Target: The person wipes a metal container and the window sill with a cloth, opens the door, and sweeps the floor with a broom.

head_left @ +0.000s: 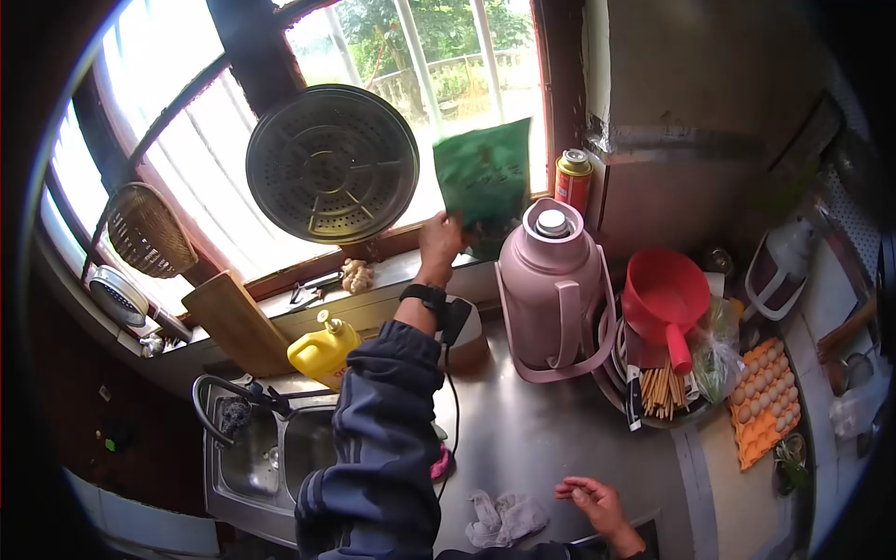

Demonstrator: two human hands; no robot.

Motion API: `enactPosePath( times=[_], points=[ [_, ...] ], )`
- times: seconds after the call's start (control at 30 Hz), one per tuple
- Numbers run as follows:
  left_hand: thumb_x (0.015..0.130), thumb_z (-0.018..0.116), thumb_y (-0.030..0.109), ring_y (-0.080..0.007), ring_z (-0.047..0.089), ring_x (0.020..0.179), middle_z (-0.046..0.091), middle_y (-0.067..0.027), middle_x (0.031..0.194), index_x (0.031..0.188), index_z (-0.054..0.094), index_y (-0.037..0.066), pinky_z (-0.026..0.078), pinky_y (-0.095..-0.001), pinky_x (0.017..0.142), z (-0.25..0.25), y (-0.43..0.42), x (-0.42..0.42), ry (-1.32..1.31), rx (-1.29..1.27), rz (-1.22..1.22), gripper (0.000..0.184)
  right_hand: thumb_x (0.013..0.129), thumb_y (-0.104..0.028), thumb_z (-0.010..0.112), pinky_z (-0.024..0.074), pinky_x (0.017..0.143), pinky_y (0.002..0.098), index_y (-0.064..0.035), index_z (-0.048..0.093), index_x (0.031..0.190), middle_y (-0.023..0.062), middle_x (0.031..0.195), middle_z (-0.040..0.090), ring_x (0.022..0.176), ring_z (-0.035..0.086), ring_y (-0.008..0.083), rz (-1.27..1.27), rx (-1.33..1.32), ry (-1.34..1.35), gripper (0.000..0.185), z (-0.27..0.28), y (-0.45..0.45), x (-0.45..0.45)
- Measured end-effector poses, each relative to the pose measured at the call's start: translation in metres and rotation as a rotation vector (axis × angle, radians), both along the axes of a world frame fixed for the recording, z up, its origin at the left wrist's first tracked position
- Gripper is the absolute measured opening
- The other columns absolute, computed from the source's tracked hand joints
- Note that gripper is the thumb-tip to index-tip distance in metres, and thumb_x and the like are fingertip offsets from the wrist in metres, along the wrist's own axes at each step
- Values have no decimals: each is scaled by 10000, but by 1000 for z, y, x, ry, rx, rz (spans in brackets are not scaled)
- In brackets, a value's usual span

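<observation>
My left hand (pixel 441 245) reaches up to the window sill, its fingers closed on the lower left edge of a green plastic bag (pixel 483 182). The bag stands upright against the bright window and looks slightly blurred; its contents cannot be made out. Down at the front of the steel counter, my right hand (pixel 599 509) is open, fingers a little bent and holding nothing. A crumpled whitish cloth (pixel 504 518) lies just left of it. Right of the bag stand a pink thermos flask (pixel 553 294) and a red gas canister (pixel 573 179).
A round steamer tray (pixel 332 164) leans on the window. Ginger (pixel 357 276) lies on the sill. Left are a yellow jug (pixel 323 355), a cutting board (pixel 235 322) and a double sink (pixel 250 457). Right are a red ladle (pixel 665 291), chopsticks (pixel 665 392) and an orange egg tray (pixel 752 446).
</observation>
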State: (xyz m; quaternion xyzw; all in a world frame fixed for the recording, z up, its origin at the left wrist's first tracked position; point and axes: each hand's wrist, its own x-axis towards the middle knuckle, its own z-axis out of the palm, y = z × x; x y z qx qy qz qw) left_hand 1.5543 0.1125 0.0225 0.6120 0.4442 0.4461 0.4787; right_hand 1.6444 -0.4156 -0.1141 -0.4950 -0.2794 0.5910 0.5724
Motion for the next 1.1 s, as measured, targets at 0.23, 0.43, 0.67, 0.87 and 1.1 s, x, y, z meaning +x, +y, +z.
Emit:
enactPosePath(
  times=[0.23, 0.43, 0.67, 0.87, 1.1],
  points=[
    [910, 664, 237, -201, 721, 750, 722, -128, 930, 1116, 643, -26, 566, -310, 638, -13, 8, 10, 39, 40, 88, 335, 1000, -211, 640, 511, 971, 341, 66, 585, 1268, 162, 1159, 696, 1073, 676, 235, 16, -5, -33, 390, -6, 15, 10],
    [935, 645, 147, -193, 651, 1027, 563, -186, 1333, 1481, 382, -42, 589, -301, 770, 35, -78, -32, -126, -7, 10, 634, 987, -203, 661, 526, 948, 340, 57, 595, 1261, 156, 1140, 703, 1050, 681, 222, 59, -23, -71, 383, 0, 18, 6],
    [924, 693, 229, -156, 669, 788, 731, -57, 948, 1225, 675, 57, 563, -329, 745, 19, -241, -160, 315, 200, -468, 348, 927, -152, 727, 548, 897, 288, 42, 655, 1214, 101, 1099, 731, 990, 684, 142, 294, -108, -304, 353, -5, 29, -13],
    [850, 752, 409, -338, 689, 995, 694, -180, 1147, 1295, 639, 87, 549, -411, 866, -94, -372, -256, 875, 142, -495, 561, 891, -203, 761, 551, 862, 293, 7, 670, 1212, 102, 1077, 733, 952, 691, 150, 542, -96, -430, 394, -16, 34, -33],
    [829, 793, 140, -266, 709, 836, 731, -119, 987, 1078, 731, 58, 574, -341, 724, -75, -374, -284, 654, 182, -178, 269, 752, -412, 822, 483, 972, 435, -69, 665, 1231, 137, 1271, 623, 1154, 599, 342, 605, 444, -1026, 610, -24, 36, -63]
  ],
)
